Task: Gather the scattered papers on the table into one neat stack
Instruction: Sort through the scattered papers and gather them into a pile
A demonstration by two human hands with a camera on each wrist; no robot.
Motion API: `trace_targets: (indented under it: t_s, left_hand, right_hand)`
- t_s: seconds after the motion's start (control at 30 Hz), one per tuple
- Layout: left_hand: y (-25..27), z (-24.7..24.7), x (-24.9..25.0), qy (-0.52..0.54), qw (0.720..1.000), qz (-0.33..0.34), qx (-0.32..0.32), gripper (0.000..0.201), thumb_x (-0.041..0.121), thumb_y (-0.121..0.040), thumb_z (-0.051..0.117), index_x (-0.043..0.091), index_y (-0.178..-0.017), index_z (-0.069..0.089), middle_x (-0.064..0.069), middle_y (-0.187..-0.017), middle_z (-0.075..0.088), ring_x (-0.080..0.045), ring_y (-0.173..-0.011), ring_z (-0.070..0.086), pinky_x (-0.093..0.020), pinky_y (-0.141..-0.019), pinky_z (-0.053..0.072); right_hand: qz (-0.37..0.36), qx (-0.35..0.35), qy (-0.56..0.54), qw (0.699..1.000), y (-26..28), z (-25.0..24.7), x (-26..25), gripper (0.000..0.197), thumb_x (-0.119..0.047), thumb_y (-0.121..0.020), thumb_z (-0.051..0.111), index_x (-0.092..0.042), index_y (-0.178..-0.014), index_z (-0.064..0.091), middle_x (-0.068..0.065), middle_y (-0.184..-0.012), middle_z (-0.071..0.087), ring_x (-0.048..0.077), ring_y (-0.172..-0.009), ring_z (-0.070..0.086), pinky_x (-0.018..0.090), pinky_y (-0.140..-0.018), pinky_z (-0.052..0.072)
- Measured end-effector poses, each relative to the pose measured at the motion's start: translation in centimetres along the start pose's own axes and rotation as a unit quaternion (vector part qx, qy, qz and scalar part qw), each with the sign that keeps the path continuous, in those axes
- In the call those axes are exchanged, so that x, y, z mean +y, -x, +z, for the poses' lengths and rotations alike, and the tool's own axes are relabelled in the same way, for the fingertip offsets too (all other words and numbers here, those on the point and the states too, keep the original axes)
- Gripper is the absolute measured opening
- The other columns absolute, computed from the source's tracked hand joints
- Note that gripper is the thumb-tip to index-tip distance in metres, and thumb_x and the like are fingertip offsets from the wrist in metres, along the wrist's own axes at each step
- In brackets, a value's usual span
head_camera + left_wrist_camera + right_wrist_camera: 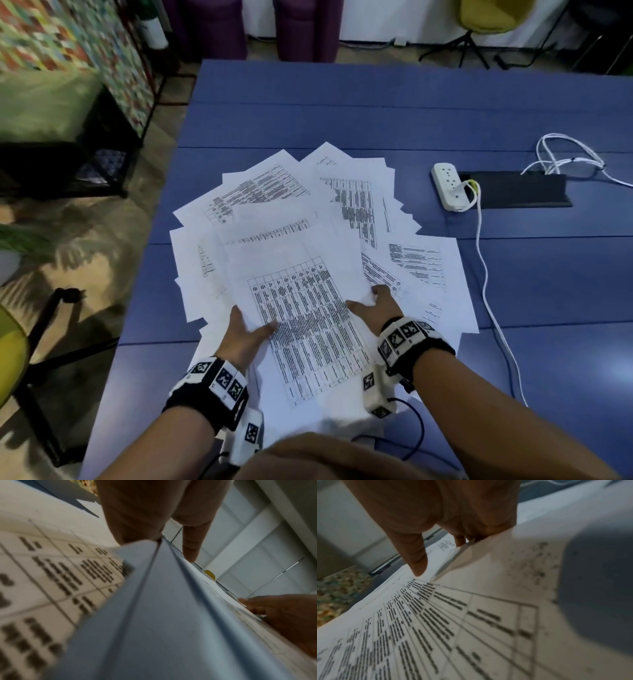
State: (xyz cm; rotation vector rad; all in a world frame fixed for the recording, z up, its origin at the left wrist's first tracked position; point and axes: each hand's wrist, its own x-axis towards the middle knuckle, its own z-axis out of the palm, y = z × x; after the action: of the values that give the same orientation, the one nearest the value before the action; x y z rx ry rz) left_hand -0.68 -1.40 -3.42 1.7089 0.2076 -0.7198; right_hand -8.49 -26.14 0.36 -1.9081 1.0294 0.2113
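Papers (308,240): loose fan spread across near-left part of table (376,109), sheets overlapping at mixed angles, edges unaligned.

Left hand (245,334): grips left edge of top sheet (308,329), thumb on printed face, fingers hidden beneath.

Right hand (375,305): grips right edge of same sheet, thumb on top, fingers curled under.

Handling, as judged: sheets light, thin, limp; sag if held one-sided; slide easily over each other. Grip opposite edges, both hands; sweep inward, then square edges against table.

Power strip (448,186), cable (486,274): right of fan, apart.
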Motion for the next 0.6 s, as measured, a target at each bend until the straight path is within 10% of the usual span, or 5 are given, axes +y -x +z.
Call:
trace_targets:
  t_s: [0.2,0.4,0.53,0.6]
  left_hand:
    - [0.3,0.1,0.1,0.144,0.987,-0.061,-0.047,0.101,0.021,-0.067,0.089,0.01,-0.15,0.031,-0.006,-0.151,0.041,-0.025,-0.137,0.042,-0.048,-0.116,0.029]
    - [-0.1,-0.7,-1.1,0.114,0.985,-0.115,-0.063,0.111,0.06,-0.033,0.093,0.01,-0.128,0.062,-0.006,-0.138,0.055,-0.026,-0.132,0.046,-0.049,-0.115,0.029]
    - [0.0,-1.8,-0.4,0.03,0.998,-0.059,-0.021,0.115,0.057,-0.045,0.093,0.002,-0.136,0.05,-0.011,-0.141,0.053,-0.027,-0.13,0.05,-0.046,-0.114,0.032]
    - [0.3,-2.5,0.1,0.035,0.998,-0.046,-0.019,0.105,0.05,-0.047,0.092,0.002,-0.133,0.054,-0.011,-0.135,0.059,-0.027,-0.124,0.054,-0.044,-0.112,0.034]
  right_hand:
    - [-0.03,-0.044,0.246,0.968,0.7,-0.6,-0.3,0.067,-0.046,-0.091,0.054,-0.013,-0.143,0.028,0.018,-0.139,0.036,0.034,-0.13,0.035,0.038,-0.104,0.032]
    - [-0.092,-0.111,0.041,0.989,1.1,0.7,-1.6,0.061,-0.02,-0.09,0.059,-0.021,-0.141,0.026,0.009,-0.125,0.053,0.031,-0.112,0.054,0.037,-0.092,0.047]
    - [-0.03,-0.102,0.002,0.994,-0.2,0.4,-2.3,0.058,-0.022,-0.093,0.057,-0.011,-0.145,0.032,0.007,-0.137,0.047,0.025,-0.126,0.046,0.036,-0.106,0.036]
    - [-0.003,-0.115,0.017,0.993,-1.5,-0.2,-1.9,0.043,-0.019,-0.088,0.064,-0.002,-0.127,0.053,0.009,-0.115,0.058,0.024,-0.102,0.059,0.037,-0.091,0.048]
